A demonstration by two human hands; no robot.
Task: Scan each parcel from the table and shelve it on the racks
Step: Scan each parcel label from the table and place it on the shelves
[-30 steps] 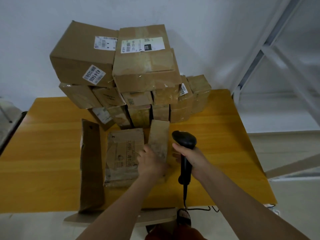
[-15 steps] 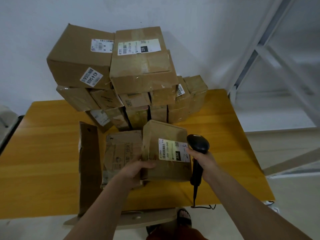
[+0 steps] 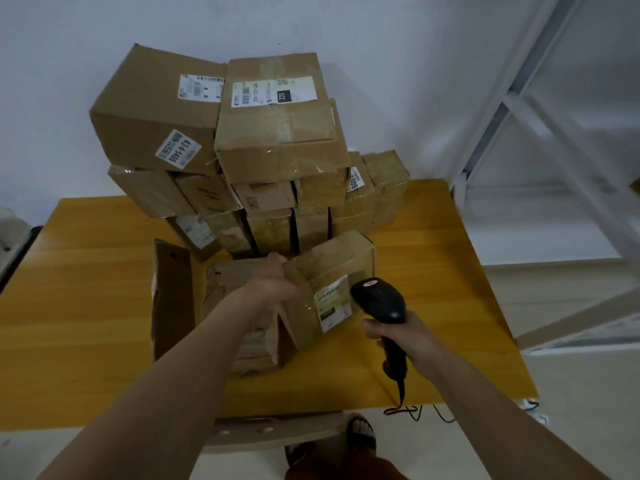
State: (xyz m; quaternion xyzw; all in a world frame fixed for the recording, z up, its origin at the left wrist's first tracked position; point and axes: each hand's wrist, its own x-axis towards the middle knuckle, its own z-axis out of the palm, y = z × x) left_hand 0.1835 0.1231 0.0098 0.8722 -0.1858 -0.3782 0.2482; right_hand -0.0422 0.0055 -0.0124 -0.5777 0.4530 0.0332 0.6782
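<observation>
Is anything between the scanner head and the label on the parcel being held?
Nothing visible. The scanner in the right hand sits right beside the label on the parcel, which the left hand holds tilted.

parcel (image 3: pixel 329 285) on table (image 3: pixel 86 306), before box stack (image 3: pixel 249 161) | scanner (image 3: pixel 381 303) right of parcel | rack (image 3: pixel 554 133) far right

dim, flat indoor light, soft shadow on the wall (image 3: pixel 381 109), wide-angle bending at edges, slight motion blur.
</observation>
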